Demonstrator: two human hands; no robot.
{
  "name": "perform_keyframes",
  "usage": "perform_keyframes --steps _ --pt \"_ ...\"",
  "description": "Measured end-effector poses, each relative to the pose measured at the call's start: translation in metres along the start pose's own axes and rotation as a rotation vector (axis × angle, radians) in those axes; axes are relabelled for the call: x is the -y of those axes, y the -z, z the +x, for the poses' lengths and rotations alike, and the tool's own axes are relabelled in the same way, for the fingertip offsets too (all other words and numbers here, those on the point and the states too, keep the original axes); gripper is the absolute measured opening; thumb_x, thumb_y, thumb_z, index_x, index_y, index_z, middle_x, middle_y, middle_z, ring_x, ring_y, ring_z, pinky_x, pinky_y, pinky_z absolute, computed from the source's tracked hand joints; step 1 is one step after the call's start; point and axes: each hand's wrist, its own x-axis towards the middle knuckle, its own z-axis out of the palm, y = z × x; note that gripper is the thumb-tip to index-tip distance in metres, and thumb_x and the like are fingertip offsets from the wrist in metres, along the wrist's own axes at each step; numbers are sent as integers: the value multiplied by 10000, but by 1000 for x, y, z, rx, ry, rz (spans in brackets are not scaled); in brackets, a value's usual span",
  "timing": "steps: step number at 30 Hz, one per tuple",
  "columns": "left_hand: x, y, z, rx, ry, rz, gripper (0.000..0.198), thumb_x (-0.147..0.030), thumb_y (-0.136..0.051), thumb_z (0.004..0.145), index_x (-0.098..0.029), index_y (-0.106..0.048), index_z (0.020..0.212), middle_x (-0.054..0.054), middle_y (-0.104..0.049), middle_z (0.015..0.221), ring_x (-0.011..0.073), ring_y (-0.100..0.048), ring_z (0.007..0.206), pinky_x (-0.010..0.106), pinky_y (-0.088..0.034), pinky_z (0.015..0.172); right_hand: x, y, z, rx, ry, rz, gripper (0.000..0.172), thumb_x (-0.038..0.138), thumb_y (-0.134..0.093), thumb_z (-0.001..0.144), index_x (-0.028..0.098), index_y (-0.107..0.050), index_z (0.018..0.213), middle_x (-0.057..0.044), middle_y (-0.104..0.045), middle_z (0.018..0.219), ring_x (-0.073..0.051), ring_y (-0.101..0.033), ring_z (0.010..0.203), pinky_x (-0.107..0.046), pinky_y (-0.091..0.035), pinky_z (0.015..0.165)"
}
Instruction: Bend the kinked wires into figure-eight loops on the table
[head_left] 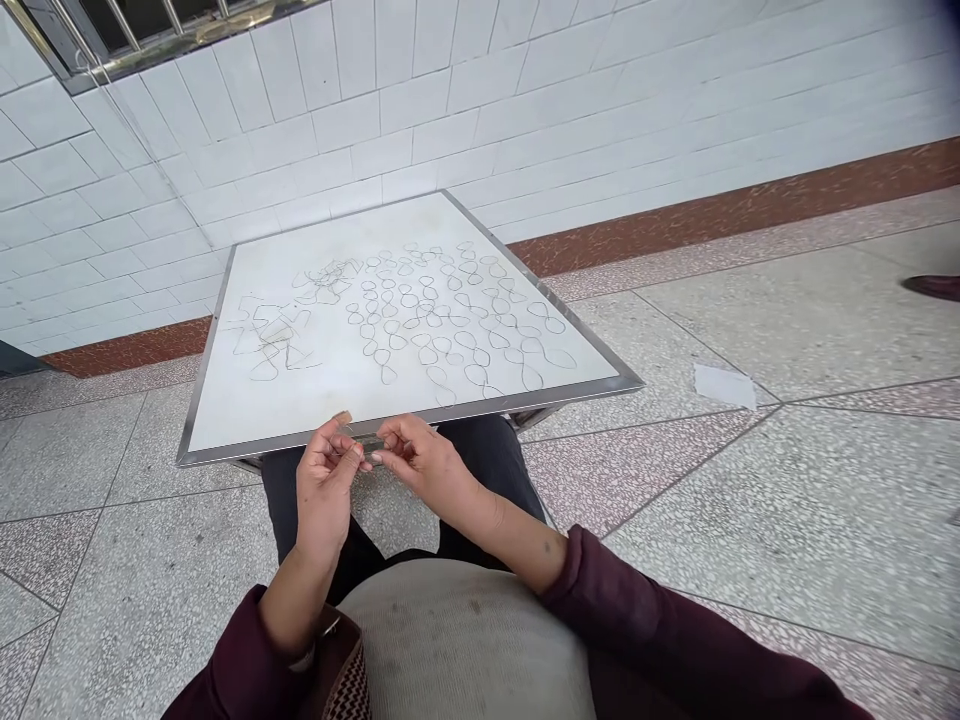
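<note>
Just short of the table's near rim [405, 418], over the person's lap, the left hand [324, 480] and right hand [424, 462] meet fingertip to fingertip, both pinched on a thin wire piece [367, 443]. What shows of it runs left to right between the two grips, roughly parallel to the rim. It is too small to tell its exact shape. Each hand holds one end, so neither is nearer to it than the other.

Everything else lies on the far side of the hands, up on the white tabletop. The rows of wire loops [450, 320] spread far and to the right, closer to the right hand. A loose tangle [274, 335] of wire sits far and to the left, closer to the left hand. Both groups are well apart from the held piece, with a bare strip of tabletop between them and the rim.
</note>
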Motion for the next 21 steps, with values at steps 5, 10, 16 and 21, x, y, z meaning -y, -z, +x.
perform_keyframes --steps 5,10,16,21 --pt "-2 0 0 -4 -29 48 370 -239 -733 804 -224 -658 1166 -17 -609 867 80 -577 670 246 -525 692 4 1 -1 -36 21 -16 107 134 -620 879 223 -617 939 0 -595 781 -141 -568 691 -248 -470 605" --pt "-4 -2 -2 10 -26 78 360 -233 -722 813 -224 -657 1167 -27 -593 840 78 -567 667 242 -519 697 6 3 0 -38 130 -65 134 150 -537 935 215 -643 987 -36 -645 834 -160 -587 726 -285 -501 655" --pt "-4 -3 -2 4 -22 90 340 -238 -719 816 -220 -660 1151 -22 -594 854 76 -567 670 235 -516 692 9 7 0 4 179 -103 259 100 -471 929 206 -648 1087 -44 -636 813 -171 -586 726 -289 -502 639" --pt "-3 -3 -2 25 -12 94 344 -244 -717 826 -230 -661 1165 -28 -572 837 77 -562 669 234 -517 694 11 9 -2 30 142 -126 282 67 -477 881 193 -659 1057 -35 -626 789 -158 -564 667 -275 -473 597"
